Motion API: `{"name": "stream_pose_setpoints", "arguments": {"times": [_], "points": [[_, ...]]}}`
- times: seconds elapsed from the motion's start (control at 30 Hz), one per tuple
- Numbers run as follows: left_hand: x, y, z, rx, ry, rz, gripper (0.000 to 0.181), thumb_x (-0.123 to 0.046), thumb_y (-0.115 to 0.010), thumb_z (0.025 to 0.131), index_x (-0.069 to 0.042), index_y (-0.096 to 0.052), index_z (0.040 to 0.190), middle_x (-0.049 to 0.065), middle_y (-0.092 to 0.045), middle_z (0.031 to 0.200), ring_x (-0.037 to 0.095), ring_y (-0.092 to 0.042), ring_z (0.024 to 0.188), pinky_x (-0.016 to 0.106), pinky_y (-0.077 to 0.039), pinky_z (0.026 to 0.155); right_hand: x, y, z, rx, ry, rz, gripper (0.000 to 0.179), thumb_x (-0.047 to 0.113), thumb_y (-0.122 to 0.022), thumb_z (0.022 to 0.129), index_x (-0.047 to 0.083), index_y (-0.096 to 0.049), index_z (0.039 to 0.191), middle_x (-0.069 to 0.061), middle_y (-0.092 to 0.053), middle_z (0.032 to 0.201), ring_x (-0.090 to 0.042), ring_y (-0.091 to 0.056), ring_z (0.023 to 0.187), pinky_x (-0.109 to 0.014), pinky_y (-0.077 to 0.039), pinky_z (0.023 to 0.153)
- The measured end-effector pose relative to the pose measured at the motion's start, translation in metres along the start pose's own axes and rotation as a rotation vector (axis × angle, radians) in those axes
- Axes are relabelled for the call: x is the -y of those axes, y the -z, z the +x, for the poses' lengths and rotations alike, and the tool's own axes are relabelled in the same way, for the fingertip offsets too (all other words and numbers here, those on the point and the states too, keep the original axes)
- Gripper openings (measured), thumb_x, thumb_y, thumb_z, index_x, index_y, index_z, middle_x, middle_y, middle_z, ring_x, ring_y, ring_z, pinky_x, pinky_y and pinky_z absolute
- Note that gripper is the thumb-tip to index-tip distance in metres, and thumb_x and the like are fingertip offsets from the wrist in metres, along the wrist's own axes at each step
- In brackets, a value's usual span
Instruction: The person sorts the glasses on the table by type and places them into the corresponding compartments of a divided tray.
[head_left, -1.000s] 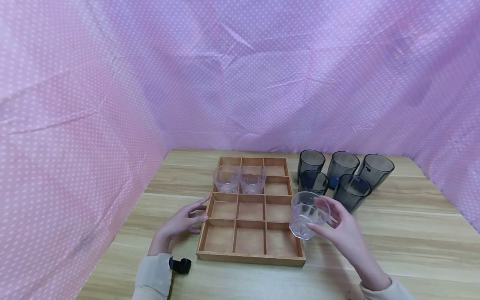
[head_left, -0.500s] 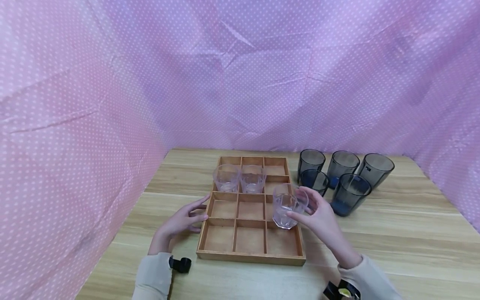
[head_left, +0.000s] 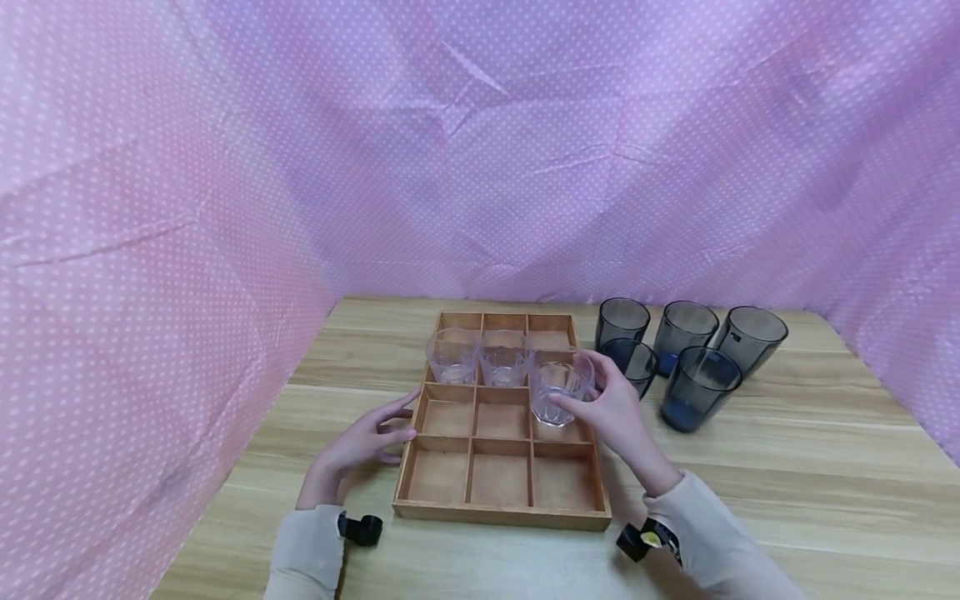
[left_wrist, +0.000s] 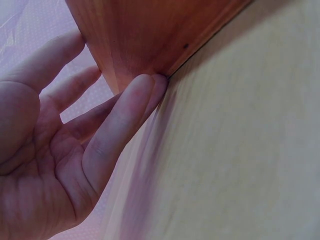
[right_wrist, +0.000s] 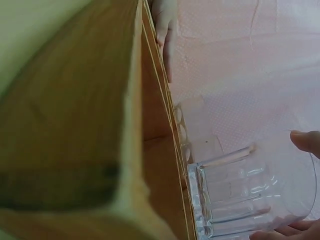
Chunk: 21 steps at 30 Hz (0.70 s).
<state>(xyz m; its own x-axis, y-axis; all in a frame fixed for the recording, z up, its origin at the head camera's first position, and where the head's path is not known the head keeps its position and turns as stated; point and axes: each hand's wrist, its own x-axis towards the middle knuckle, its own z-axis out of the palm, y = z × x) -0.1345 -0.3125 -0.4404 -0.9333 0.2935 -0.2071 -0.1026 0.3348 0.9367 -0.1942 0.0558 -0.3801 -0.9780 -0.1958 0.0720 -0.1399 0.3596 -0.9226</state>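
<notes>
On my feed, smoky tumblers [head_left: 686, 337] stand just right of the wooden tray [head_left: 500, 514]; tabletop [head_left: 480, 562] runs past its near edge. The right hand [head_left: 611, 408] grips a cup [head_left: 555, 400] above the tray's right column; the left hand [head_left: 367, 437] touches the tray's left wall, fingers spread. The cup is clear, fluted.

One clear glass [right_wrist: 250, 195], gripped by the right hand [right_wrist: 308, 142]; one wooden tray [right_wrist: 80, 120], left hand [right_wrist: 166, 30] seen at far rim; pink cloth [right_wrist: 240, 90] behind.

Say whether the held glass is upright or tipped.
Upright: in the head view, the clear glass in the right hand has its rim up and base down.
</notes>
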Motion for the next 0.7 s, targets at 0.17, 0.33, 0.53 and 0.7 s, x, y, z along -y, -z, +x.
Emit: {"name": "stream_pose_setpoints", "arguments": {"times": [0.17, 0.33, 0.53, 0.7], "points": [[-0.002, 0.000, -0.001, -0.003, 0.003, 0.008, 0.073, -0.027, -0.060, 0.097, -0.021, -0.019, 0.156, 0.034, -0.022, 0.152, 0.043, -0.048, 0.125, 0.044, -0.059, 0.084, 0.003, -0.003, 0.011, -0.030, 0.021, -0.010, 0.078, 0.019, -0.083, 0.076, 0.003, -0.041, 0.140, -0.017, -0.050, 0.143, -0.030, -0.045, 0.135, -0.044, -0.042, 0.111], [-0.002, 0.000, -0.001, -0.011, 0.002, 0.005, 0.072, -0.027, -0.060, 0.096, -0.021, -0.020, 0.156, 0.035, -0.023, 0.151, 0.042, -0.050, 0.124, 0.044, -0.060, 0.083, 0.004, -0.005, 0.018, -0.058, 0.034, -0.036, 0.075, 0.019, -0.083, 0.076, 0.002, -0.043, 0.138, -0.017, -0.052, 0.141, -0.029, -0.047, 0.133, -0.045, -0.045, 0.108], [-0.001, 0.000, 0.000, -0.003, 0.004, 0.008, 0.072, -0.027, -0.060, 0.097, -0.022, -0.019, 0.156, 0.034, -0.022, 0.152, 0.042, -0.049, 0.125, 0.044, -0.060, 0.084, 0.001, -0.003, 0.021, -0.061, 0.026, -0.042, 0.077, 0.018, -0.083, 0.076, 0.001, -0.042, 0.138, -0.017, -0.053, 0.140, -0.030, -0.047, 0.133, -0.045, -0.045, 0.108], [-0.001, 0.000, 0.000, -0.007, 0.004, 0.008, 0.072, -0.027, -0.060, 0.097, -0.022, -0.019, 0.156, 0.033, -0.023, 0.152, 0.044, -0.049, 0.125, 0.044, -0.059, 0.084, -0.001, 0.002, 0.023, -0.060, 0.017, -0.041, 0.080, 0.020, -0.082, 0.077, 0.000, -0.038, 0.141, -0.019, -0.052, 0.140, -0.031, -0.046, 0.134, -0.044, -0.043, 0.110]]}}
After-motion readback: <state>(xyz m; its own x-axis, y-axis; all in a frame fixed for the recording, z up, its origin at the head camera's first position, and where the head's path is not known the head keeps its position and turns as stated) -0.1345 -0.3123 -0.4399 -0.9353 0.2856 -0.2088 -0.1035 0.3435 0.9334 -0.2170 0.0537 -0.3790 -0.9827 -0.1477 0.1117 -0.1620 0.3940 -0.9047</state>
